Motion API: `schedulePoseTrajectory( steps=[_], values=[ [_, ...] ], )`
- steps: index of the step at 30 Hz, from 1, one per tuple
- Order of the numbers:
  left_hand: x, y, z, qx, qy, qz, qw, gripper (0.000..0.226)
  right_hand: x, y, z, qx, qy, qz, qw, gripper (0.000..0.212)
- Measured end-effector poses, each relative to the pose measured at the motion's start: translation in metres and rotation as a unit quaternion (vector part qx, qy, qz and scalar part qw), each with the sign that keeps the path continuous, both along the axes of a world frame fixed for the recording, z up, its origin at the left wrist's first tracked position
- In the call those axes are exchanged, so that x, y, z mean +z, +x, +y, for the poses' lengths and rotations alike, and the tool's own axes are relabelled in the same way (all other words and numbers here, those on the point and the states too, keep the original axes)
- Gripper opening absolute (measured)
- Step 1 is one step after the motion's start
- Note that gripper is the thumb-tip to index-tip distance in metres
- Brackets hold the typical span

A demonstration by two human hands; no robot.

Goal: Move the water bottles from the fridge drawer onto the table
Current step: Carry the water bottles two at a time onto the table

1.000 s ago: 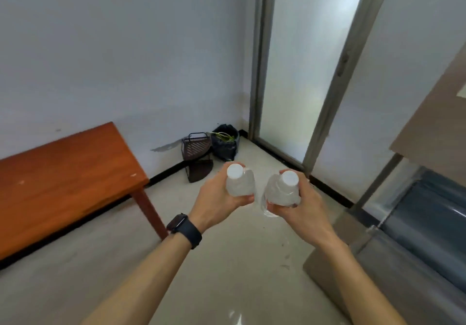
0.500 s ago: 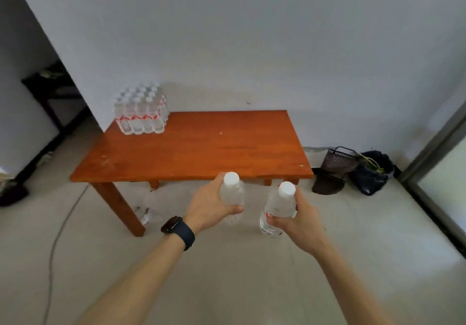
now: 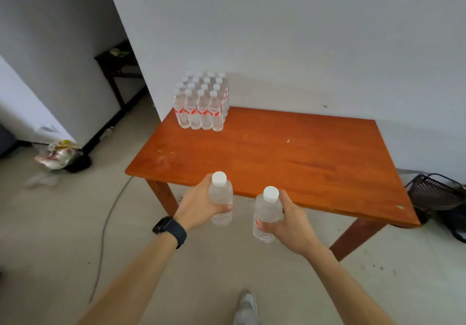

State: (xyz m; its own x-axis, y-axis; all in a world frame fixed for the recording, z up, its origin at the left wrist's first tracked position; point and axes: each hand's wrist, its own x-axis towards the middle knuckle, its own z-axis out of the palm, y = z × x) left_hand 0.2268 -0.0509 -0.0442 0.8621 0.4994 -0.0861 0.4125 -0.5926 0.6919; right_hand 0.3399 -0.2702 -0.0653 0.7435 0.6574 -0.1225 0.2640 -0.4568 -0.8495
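One wooden table (image 3: 302,153), orange-brown, long side against white wall. One block of water bottles (image 3: 201,109), white caps, red labels, upright on far left corner of table. One dark wire basket (image 3: 432,194), on floor beside right end of table. One pale shoe (image 3: 247,304), blurred, on floor at bottom. Left hand (image 3: 198,206), fingers and thumb wrapped round left-hand bottle (image 3: 222,197), clear, white-capped, upright, held in air at near edge of table. Right hand (image 3: 291,223), wrapped likewise round right-hand bottle (image 3: 266,215), red-labelled, upright, in air just short of near edge, close beside the other, not touching. One black wristwatch (image 3: 170,231), on left wrist.
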Motion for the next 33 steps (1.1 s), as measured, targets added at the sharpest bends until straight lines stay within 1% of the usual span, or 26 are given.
schedulePoseTrajectory(
  steps=[9, 10, 13, 15, 18, 23, 25, 27, 30, 33],
  values=[
    [-0.033, 0.079, 0.123, 0.067, -0.060, 0.021, 0.996, 0.064, -0.017, 0.092, 0.131, 0.015, -0.069, -0.010, 0.997, 0.048],
    [-0.036, 0.085, 0.135, 0.074, -0.068, 0.024, 0.995, 0.066, -0.018, 0.099, 0.145, 0.018, -0.077, -0.011, 0.997, 0.052],
    [-0.047, 0.102, 0.174, 0.089, -0.082, 0.040, 0.992, 0.066, -0.025, 0.122, 0.188, 0.033, -0.101, -0.008, 0.994, 0.070],
    [-0.055, 0.113, 0.202, 0.094, -0.083, 0.049, 0.991, 0.064, -0.033, 0.136, 0.218, 0.034, -0.111, -0.004, 0.993, 0.071],
    [-0.067, 0.129, 0.250, 0.096, -0.088, 0.063, 0.989, 0.059, -0.047, 0.154, 0.266, 0.028, -0.126, 0.004, 0.992, 0.063],
    [-0.091, 0.162, 0.338, 0.099, -0.092, 0.065, 0.989, 0.053, -0.068, 0.180, 0.355, 0.016, -0.125, 0.024, 0.992, 0.059],
    [-0.095, 0.176, 0.372, 0.094, -0.092, 0.070, 0.989, 0.053, -0.070, 0.190, 0.391, 0.005, -0.129, 0.037, 0.991, 0.057],
    [-0.098, 0.188, 0.405, 0.083, -0.096, 0.077, 0.989, 0.058, -0.069, 0.199, 0.425, -0.004, -0.131, 0.045, 0.990, 0.060],
    [-0.103, 0.209, 0.453, 0.063, -0.103, 0.077, 0.990, 0.062, -0.066, 0.211, 0.474, 0.012, -0.150, 0.014, 0.989, 0.070],
    [-0.105, 0.228, 0.489, 0.041, -0.098, 0.074, 0.992, 0.062, -0.060, 0.222, 0.515, 0.018, -0.144, -0.027, 0.989, 0.072]
  ],
)
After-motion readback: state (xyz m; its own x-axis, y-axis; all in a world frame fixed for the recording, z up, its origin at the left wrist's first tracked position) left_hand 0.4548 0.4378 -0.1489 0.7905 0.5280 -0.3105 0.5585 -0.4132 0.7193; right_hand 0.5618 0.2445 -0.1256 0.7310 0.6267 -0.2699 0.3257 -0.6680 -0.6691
